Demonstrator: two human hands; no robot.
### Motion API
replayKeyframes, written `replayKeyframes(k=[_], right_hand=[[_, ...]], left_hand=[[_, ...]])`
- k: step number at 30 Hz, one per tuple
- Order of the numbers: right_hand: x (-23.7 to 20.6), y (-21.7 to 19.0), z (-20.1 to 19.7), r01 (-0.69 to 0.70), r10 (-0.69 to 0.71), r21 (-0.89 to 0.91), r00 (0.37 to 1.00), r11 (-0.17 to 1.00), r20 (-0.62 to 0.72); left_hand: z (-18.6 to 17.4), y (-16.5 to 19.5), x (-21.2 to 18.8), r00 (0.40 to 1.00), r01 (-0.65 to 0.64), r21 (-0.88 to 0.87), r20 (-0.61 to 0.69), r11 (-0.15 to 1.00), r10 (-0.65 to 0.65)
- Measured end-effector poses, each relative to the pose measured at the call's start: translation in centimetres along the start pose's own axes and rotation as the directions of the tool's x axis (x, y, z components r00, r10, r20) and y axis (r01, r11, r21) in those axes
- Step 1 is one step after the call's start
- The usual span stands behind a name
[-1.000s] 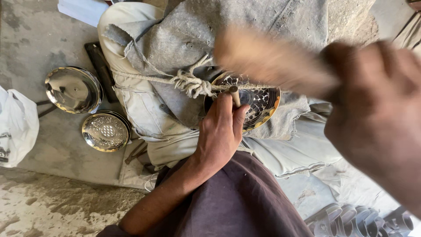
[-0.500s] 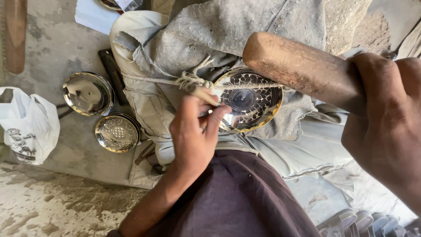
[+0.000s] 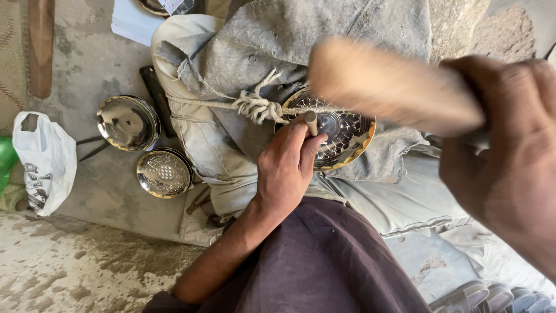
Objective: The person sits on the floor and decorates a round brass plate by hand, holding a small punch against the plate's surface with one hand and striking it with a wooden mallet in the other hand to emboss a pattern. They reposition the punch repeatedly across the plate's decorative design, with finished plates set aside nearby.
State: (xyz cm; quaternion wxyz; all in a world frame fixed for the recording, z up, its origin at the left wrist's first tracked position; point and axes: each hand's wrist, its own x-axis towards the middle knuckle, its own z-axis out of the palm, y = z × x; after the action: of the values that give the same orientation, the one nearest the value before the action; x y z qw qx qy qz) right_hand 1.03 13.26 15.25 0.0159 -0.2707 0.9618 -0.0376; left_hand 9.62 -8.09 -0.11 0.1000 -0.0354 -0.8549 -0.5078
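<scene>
Gripping a small punch (image 3: 311, 122) on the patterned metal plate (image 3: 341, 136), the left hand (image 3: 286, 168) steadies it. The right hand (image 3: 504, 150) clutches a blurred wooden mallet (image 3: 394, 87). A crooked hit could smash the fingers (image 3: 301, 139).

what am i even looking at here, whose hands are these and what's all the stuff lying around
This is one picture from a camera worn on a person's head, looking down at their own two bare hands and lap. The left hand pinches a small metal punch upright on a round patterned metal dish, which rests on a grey cloth pad tied with knotted cord. The right hand grips a wooden mallet, blurred with motion, above the dish. On the concrete floor to the side lie two more metal dishes, one plain and one patterned, plus a white plastic bag.
</scene>
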Motion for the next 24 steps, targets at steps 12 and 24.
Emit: replayKeyframes(k=[12, 24], right_hand=[[0.5, 0.6, 0.8, 0.018, -0.014, -0.078, 0.999, 0.997, 0.044], [2.1, 0.3, -0.1, -0.174, 0.157, 0.281, 0.984, 0.944, 0.083]], left_hand=[[-0.1, -0.2, 0.1, 1.0, -0.009, -0.01, 0.024, 1.0, 0.009], [-0.4, 0.3, 0.9, 0.999, 0.0, 0.026, 0.038, 1.0, -0.001]])
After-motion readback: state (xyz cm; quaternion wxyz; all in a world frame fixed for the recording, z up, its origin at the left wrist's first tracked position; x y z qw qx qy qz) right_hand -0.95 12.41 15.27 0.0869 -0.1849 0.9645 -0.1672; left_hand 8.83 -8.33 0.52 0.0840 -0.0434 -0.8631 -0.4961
